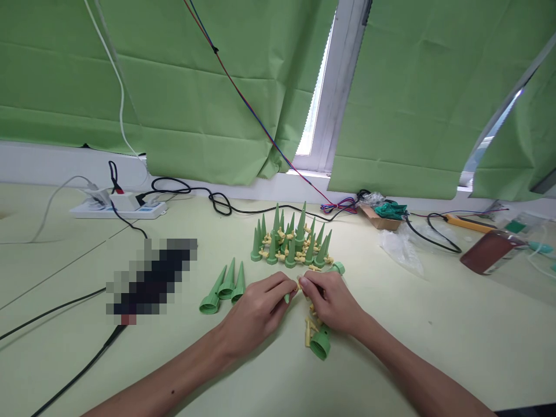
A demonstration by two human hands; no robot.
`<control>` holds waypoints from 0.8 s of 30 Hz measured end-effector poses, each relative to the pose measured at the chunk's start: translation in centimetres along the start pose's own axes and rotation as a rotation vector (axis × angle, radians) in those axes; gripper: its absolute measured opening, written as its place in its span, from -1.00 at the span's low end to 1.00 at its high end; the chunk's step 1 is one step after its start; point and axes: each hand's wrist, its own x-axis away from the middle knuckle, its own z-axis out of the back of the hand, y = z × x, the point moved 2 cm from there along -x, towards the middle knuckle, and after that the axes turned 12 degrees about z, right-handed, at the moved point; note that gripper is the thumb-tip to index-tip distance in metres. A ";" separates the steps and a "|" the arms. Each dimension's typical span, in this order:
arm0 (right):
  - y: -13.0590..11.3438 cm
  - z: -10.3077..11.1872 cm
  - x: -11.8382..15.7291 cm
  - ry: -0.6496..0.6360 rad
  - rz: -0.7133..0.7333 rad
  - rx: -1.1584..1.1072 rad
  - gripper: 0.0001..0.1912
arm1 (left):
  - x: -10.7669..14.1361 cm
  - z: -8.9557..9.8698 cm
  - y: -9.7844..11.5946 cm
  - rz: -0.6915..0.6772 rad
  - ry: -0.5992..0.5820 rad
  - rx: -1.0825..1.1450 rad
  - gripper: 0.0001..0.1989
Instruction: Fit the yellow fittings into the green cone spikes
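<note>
My left hand (260, 304) is closed, with the tip of a green cone-shaped spike (286, 298) poking out under its fingers; the palm hides the rest. Close against it, my right hand (332, 298) pinches a small yellow valve (299, 281), mostly covered by the fingertips. Under the right hand lie loose yellow valves (308, 332) and a green spike (320, 343) with its hollow end facing me. Left of my left hand, three green spikes (211, 301) rest on the table. Beyond both hands stands a cluster of green spikes (290, 252), points up, with yellow valves fitted among them.
A dark pixelated object (152, 278) with a cable lies at left, before a white power strip (119, 207). Black cable (221, 204) runs along the wall. At right are a small cardboard box (382, 219), clear plastic wrap (402, 249) and a reddish-brown bottle (493, 252) on its side.
</note>
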 end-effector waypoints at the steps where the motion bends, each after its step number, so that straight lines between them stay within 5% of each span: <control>1: 0.0 0.0 0.0 -0.005 -0.002 0.000 -0.61 | 0.0 0.0 0.0 0.000 0.003 -0.001 -0.76; 7: 0.2 -0.2 -0.2 -0.012 -0.049 0.032 -0.57 | -0.2 0.0 0.3 0.060 0.001 0.010 -0.83; 14: 0.2 0.5 -0.2 0.202 -0.078 0.052 -0.57 | -0.6 0.0 -0.1 0.176 0.012 0.037 -0.86; 19: -1.0 0.8 0.0 0.258 0.067 0.016 -0.78 | -0.4 -0.2 -0.3 0.293 -0.017 0.076 -0.81; 24: -1.6 0.2 0.3 0.170 0.244 0.064 -0.82 | -0.2 -0.3 -0.1 0.359 -0.088 0.104 -0.73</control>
